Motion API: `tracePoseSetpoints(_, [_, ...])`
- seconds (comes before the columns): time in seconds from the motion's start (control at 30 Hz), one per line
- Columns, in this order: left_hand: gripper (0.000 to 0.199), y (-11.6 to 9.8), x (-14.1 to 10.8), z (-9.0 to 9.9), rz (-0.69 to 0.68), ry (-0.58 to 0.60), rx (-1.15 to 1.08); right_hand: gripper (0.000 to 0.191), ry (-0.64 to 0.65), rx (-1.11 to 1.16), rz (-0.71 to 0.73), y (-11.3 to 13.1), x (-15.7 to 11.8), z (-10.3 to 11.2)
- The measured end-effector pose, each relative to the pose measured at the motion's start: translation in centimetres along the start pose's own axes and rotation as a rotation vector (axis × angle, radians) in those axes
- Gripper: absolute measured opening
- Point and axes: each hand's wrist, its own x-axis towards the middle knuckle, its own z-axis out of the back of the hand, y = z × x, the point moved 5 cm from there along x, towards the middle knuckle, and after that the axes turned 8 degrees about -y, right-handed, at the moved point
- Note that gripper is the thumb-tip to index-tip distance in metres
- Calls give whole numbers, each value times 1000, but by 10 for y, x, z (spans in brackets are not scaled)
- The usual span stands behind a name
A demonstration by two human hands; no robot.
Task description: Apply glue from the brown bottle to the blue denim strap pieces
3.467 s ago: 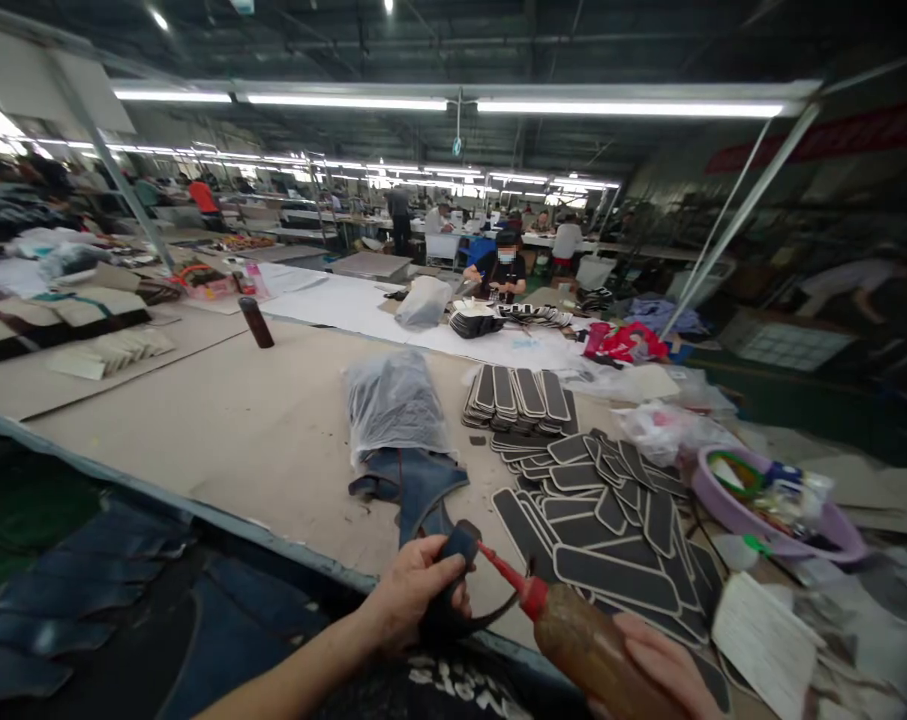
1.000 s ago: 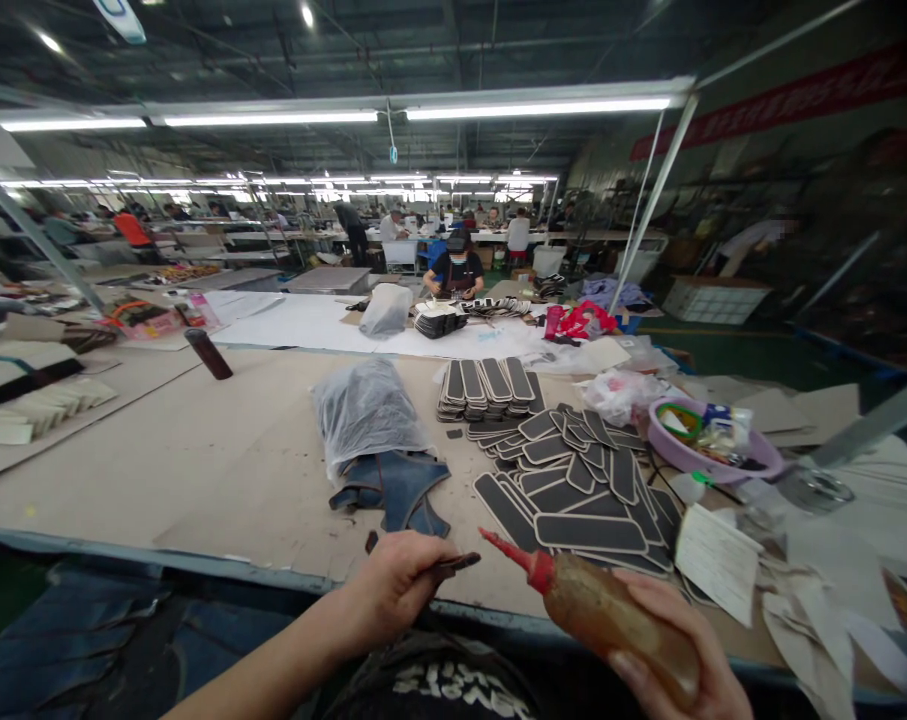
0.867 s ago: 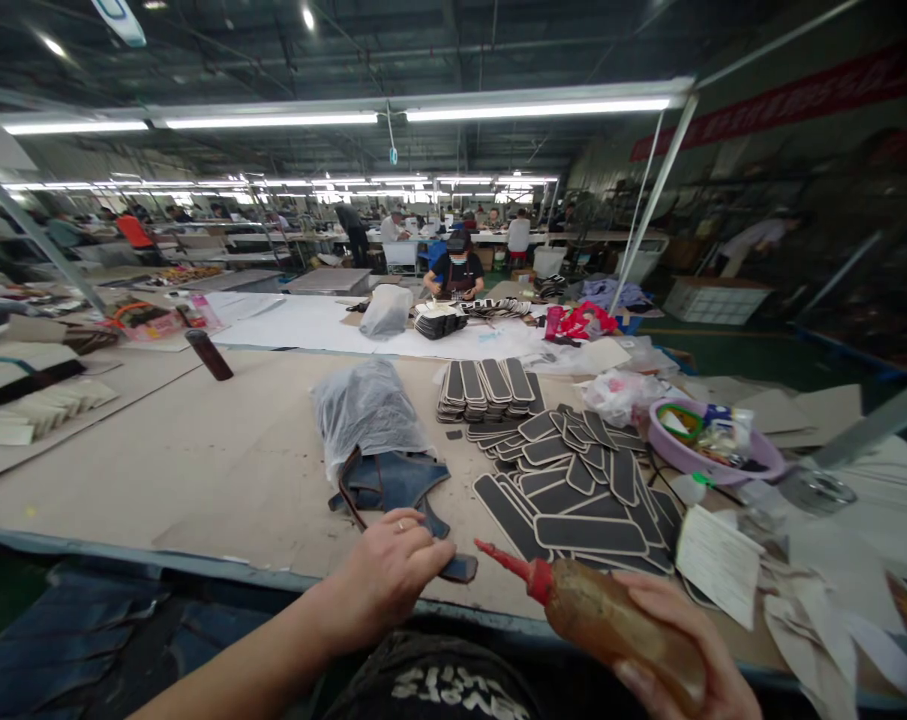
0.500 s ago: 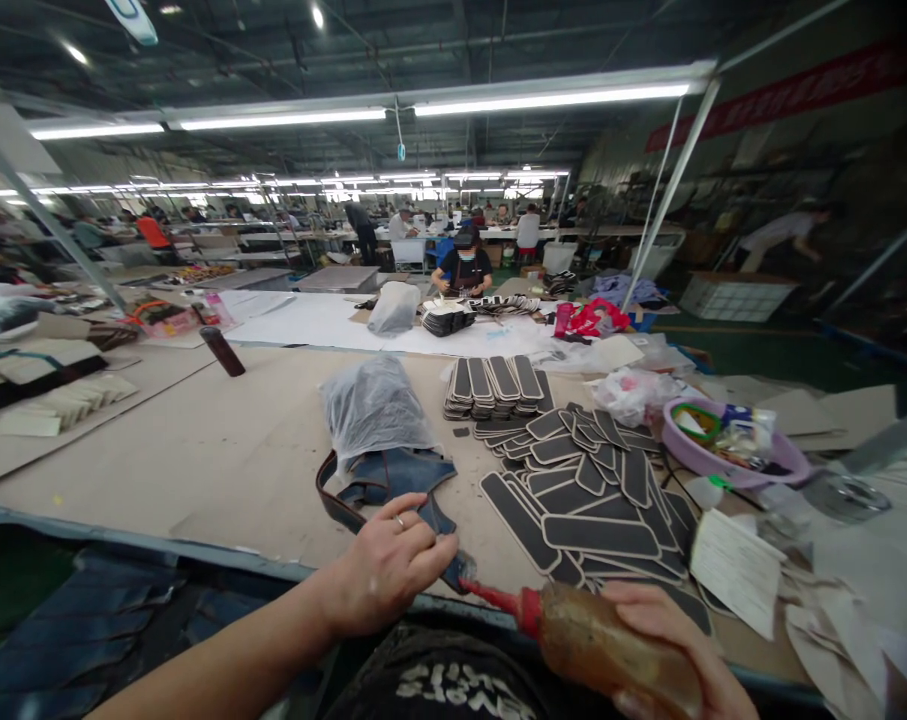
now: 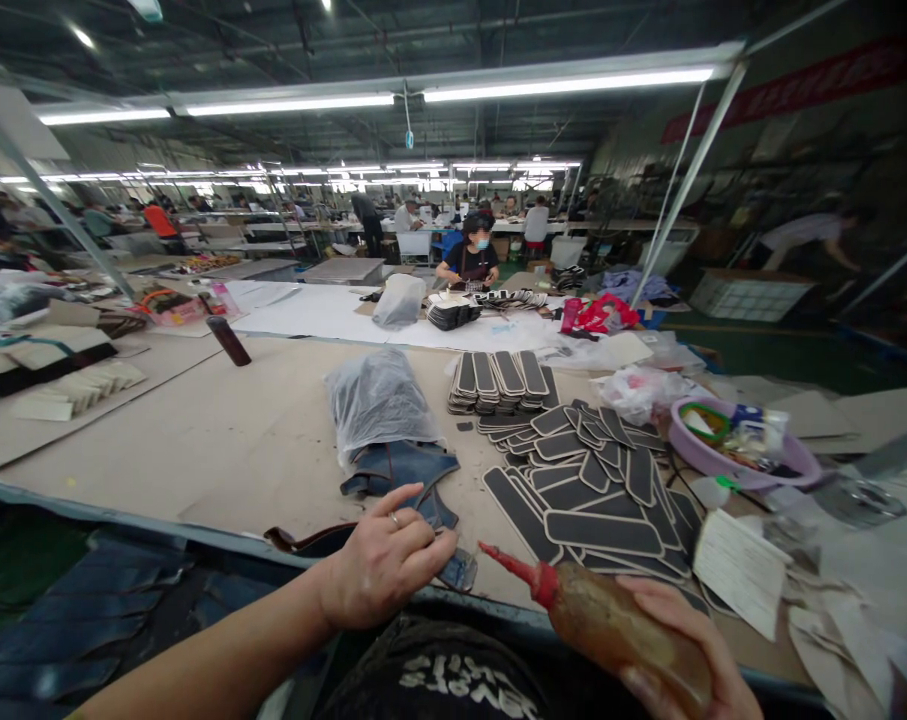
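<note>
A long cardboard-topped counter [image 5: 220, 440] runs across the workshop, with more benches and seated workers behind it; one person [image 5: 474, 258] in a dark top sits facing this way at the next table. On the counter a clear plastic bag [image 5: 378, 398] bulges over a heap of dark blue leather cut pieces [image 5: 402, 468]. Just right of it, black padded strips with pale edges [image 5: 588, 490] lie fanned out, and a neat stack of the same strips [image 5: 499, 380] stands behind them. Further right sits a lilac plastic basin [image 5: 730, 455] full of small items, with a white paper tag [image 5: 736, 572] near the counter's front edge. A dark cylindrical bottle [image 5: 229, 340] stands well apart on the left.

The person's left forearm comes in low from the lower left. The left hand [image 5: 382, 565] lies palm down at the counter's near edge, its fingers [image 5: 423, 552] pressed on a dark leather strap piece [image 5: 325, 540] whose rounded end [image 5: 460, 572] shows just beyond the fingertips; the index finger is lifted and a ring shows on one finger. The right hand [image 5: 685, 650] rises from the lower right, fingers clenched around an amber glue squeeze bottle [image 5: 618, 632] lying nearly flat, its red nozzle [image 5: 517, 570] pointing left, tip near the strap's end but not touching it.
</note>
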Motion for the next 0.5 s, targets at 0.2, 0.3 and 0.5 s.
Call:
tracePoseSetpoints(0.2, [39, -2, -3, -5, -97, 18, 156, 33, 76, 60, -19, 11, -2, -9])
tracePoseSetpoints(0.3, [39, -1, -4, -6, -103, 22, 137, 32, 119, 110, -16, 16, -5, -10])
tracePoseSetpoints(0.5, [40, 3, -6, -5, -41, -2, 61, 31, 119, 159, -73, 5, -11, -10])
